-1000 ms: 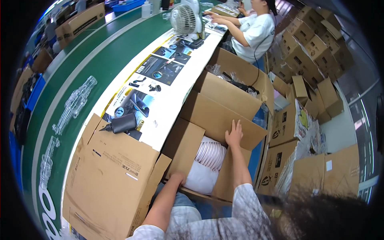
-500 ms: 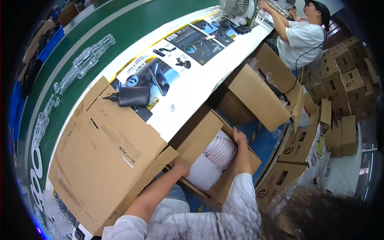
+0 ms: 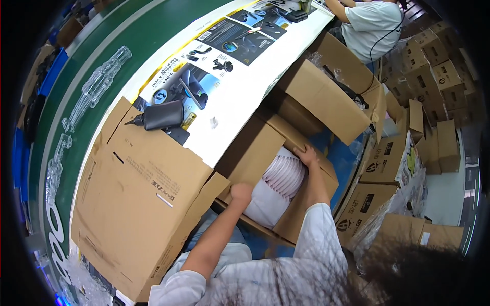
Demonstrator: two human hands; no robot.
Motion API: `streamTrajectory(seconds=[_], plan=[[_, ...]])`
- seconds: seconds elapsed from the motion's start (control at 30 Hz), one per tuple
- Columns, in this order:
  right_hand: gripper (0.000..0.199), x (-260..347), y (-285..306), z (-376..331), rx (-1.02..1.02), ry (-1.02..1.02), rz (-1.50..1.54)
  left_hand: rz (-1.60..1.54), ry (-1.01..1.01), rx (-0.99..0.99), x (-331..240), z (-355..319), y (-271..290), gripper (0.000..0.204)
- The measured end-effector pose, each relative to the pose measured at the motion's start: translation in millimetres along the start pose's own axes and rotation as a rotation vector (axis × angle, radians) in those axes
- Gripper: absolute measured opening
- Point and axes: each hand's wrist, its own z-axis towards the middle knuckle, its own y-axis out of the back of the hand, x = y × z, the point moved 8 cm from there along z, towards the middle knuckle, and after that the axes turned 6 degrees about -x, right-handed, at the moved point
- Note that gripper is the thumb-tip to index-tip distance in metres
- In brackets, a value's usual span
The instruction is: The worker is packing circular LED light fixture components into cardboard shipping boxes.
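I observe both of my hands inside an open brown carton [image 3: 286,153] standing below the edge of the worktop [image 3: 240,97]. In it lies a stack of white ribbed pieces in a pale bag [image 3: 278,186], on its side and tilted toward me. My left hand [image 3: 241,194] rests on the near lower end of the stack, fingers curled against it. My right hand [image 3: 308,154] is spread over the far upper end, just beside the carton wall. Whether either hand has closed fully round the stack I cannot tell; both are pressed against it, neither is slack.

Assessment: the stack looks light but loose, and the ribs could slide apart if squeezed from one end only. I judge that even pressure from both ends, with the stack kept level, is needed. The raised carton flap [image 3: 250,153] stands close to my left wrist and could catch it.

On the worktop a flattened carton [image 3: 138,188] lies to my left, with a dark handheld device [image 3: 161,116] on its far edge, touching printed sheets [image 3: 214,66]. Another person [image 3: 370,20] works farther along, with small cartons [image 3: 434,66] stacked behind.
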Motion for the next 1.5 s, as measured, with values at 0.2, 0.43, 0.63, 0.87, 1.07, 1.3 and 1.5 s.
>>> streamTrajectory(seconds=[0.2, 0.43, 0.63, 0.87, 1.07, 1.3, 1.5], plan=[[0.076, 2, 1, 5, -0.090, -0.037, -0.063, -0.028, 0.083, -0.029, -5, -20, 47, 0.018], [0.069, -4, 3, 9, -0.091, -0.083, -0.058, -0.003, 0.186, 0.105, 1, -43, 147, 0.034], [0.067, 1, 2, 6, -0.092, -0.070, -0.075, -0.364, 0.397, 0.229, 43, -50, 154, 0.048], [0.066, -6, 3, 10, -0.106, -0.111, -0.078, -0.651, 0.184, 0.033, 112, -32, 125, 0.039], [0.068, -1, 3, 11, -0.103, -0.113, -0.077, -0.681, 0.232, -0.071, 148, -83, 93, 0.039], [0.073, 10, -24, 28, -0.006, -0.043, 0.040, -0.755, 0.291, -0.187, 152, -92, 57, 0.040], [0.072, 31, -21, -12, -0.305, 0.272, -0.012, -0.894, 0.360, -0.303, 148, -74, 33, 0.040]])
